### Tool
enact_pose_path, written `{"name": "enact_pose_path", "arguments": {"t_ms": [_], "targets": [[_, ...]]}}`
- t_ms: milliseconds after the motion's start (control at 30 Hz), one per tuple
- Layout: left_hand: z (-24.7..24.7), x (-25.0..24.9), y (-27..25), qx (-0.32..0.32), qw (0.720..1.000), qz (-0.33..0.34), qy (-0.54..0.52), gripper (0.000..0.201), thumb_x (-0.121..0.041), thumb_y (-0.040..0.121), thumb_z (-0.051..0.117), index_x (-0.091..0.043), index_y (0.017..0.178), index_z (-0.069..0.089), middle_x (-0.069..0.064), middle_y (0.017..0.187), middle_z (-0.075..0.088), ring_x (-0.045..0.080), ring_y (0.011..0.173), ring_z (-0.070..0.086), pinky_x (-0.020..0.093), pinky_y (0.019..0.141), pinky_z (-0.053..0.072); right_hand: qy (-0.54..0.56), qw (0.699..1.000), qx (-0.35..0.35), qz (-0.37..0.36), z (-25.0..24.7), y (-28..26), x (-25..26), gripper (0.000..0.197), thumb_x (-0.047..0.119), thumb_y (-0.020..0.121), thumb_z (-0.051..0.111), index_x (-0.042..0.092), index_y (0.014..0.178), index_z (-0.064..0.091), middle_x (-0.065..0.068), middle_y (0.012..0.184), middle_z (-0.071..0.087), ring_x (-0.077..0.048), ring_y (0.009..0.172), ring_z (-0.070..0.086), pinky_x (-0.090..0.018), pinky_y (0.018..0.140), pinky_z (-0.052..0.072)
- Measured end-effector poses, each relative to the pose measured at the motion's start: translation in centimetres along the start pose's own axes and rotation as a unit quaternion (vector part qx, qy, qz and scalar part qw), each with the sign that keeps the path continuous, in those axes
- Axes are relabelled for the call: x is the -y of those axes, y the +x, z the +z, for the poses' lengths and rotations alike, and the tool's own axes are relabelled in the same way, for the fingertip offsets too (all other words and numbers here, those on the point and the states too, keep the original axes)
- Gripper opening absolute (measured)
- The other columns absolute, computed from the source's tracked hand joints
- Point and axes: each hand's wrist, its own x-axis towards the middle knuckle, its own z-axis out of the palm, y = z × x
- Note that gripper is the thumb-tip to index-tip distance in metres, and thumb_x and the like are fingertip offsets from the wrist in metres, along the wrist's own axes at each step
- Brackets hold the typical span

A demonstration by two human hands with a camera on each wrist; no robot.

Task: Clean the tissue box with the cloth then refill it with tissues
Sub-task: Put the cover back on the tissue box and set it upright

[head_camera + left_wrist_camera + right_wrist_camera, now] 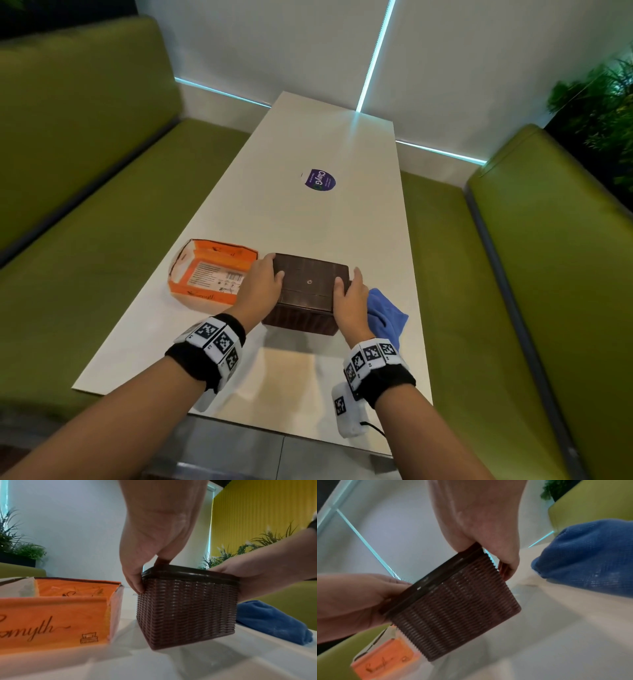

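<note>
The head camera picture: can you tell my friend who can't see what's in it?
Two hands, left hand and right hand, grip the ends of a brown woven-plastic tissue box on a white rectangular table. An orange cardboard tissue pack lies left of it, a crumpled blue cloth right.

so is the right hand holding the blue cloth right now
No, the right hand grips the brown tissue box together with the left hand, while the blue cloth lies on the table beside it.
</note>
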Motion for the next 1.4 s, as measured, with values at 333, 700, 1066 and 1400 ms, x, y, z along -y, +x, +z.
{"name": "enact_pose_path", "arguments": {"t_ms": [333,700,1066,1400], "targets": [[1.5,1.0,-0.6,0.025,0.998,-0.048,-0.032,0.041,-0.033,0.103,0.035,-0.004,0.132,0.039,0.015,0.102,0.066,0.033,0.092,0.064,0.049,0.083,0.053,0.135,0.988,0.046,0.066,0.7,-0.2,-0.7,0.071,0.056,0.093,0.042,0.019,0.149,0.022,-0.007,0.148,0.043,-0.026,0.134,0.045,-0.046,0.109,0.041],[1.4,1.1,-0.4,0.061,0.992,-0.079,-0.083,0.049,-0.04,0.102,0.034,-0.004,0.135,0.041,0.017,0.117,0.063,0.034,0.107,0.061,0.046,0.093,0.049,0.143,0.97,0.114,0.159,-0.2,0.3,-0.1,0.076,0.071,0.083,0.042,0.01,0.126,0.054,-0.002,0.119,0.063,-0.024,0.111,0.06,-0.041,0.104,0.046],[1.2,1.9,-1.1,0.155,0.917,-0.131,-0.343,0.062,-0.056,0.09,0.045,-0.035,0.146,0.03,0.0,0.141,0.051,0.021,0.128,0.049,0.046,0.112,0.037,0.261,0.928,0.128,0.232,-1.3,-0.9,0.5,0.054,0.062,0.091,0.046,0.017,0.114,0.065,-0.006,0.104,0.073,-0.022,0.089,0.069,-0.033,0.077,0.053],[-1.9,0.0,-3.5,0.154,0.834,-0.127,-0.514,0.085,-0.019,0.085,0.073,-0.046,0.143,0.018,0.007,0.132,0.054,0.023,0.116,0.058,0.04,0.092,0.051,0.37,0.903,0.196,0.1,-4.8,-2.9,-0.5,0.055,0.056,0.092,0.043,0.025,0.137,0.05,-0.004,0.127,0.066,-0.018,0.118,0.062,-0.036,0.097,0.052]]}}
